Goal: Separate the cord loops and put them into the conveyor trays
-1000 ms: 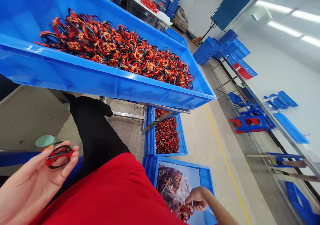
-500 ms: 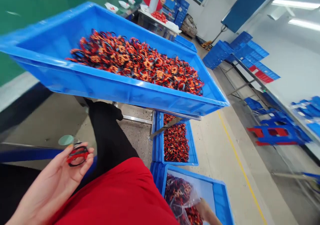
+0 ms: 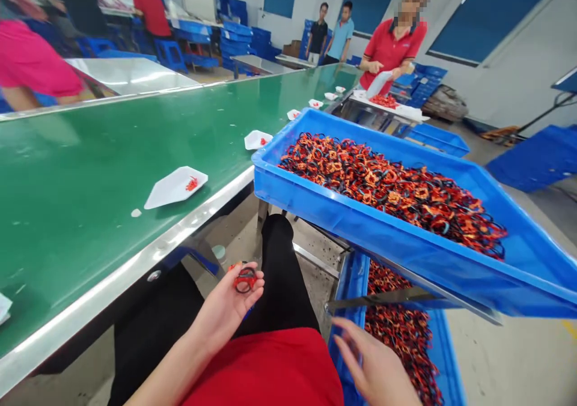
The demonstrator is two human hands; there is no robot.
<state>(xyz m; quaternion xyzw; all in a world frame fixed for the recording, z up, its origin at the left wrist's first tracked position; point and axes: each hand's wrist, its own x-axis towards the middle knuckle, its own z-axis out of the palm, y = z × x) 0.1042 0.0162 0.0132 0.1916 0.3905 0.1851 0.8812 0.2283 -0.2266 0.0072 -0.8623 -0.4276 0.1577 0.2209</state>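
Observation:
My left hand (image 3: pixel 225 304) is cupped palm up over my lap, its fingers curled around a small red-and-black looped piece (image 3: pixel 244 280). My right hand (image 3: pixel 374 364) hangs lower right with its fingers spread and nothing in them. It is just above the rim of a low blue plastic bin (image 3: pixel 347 310) holding a heap of similar looped pieces (image 3: pixel 396 328). Above that bin, a tilted blue bin (image 3: pixel 360 241) on a metal rack is full of the same red, orange and black pieces (image 3: pixel 392 196). My red top (image 3: pixel 265 370) and black trousers (image 3: pixel 279 274) fill the bottom middle.
A long green conveyor belt (image 3: pixel 112 154) with a steel edge runs along my left, carrying white trays (image 3: pixel 175 187) of small red bits. A co-worker in a red shirt (image 3: pixel 392 51) stands at a far table. Other people and stacked blue bins (image 3: pixel 417 87) stand beyond.
My view has swung left, bringing the green belt and co-workers into sight. My right hand has left the plastic bag in the lowest bin and risen empty. My left hand still holds the piece.

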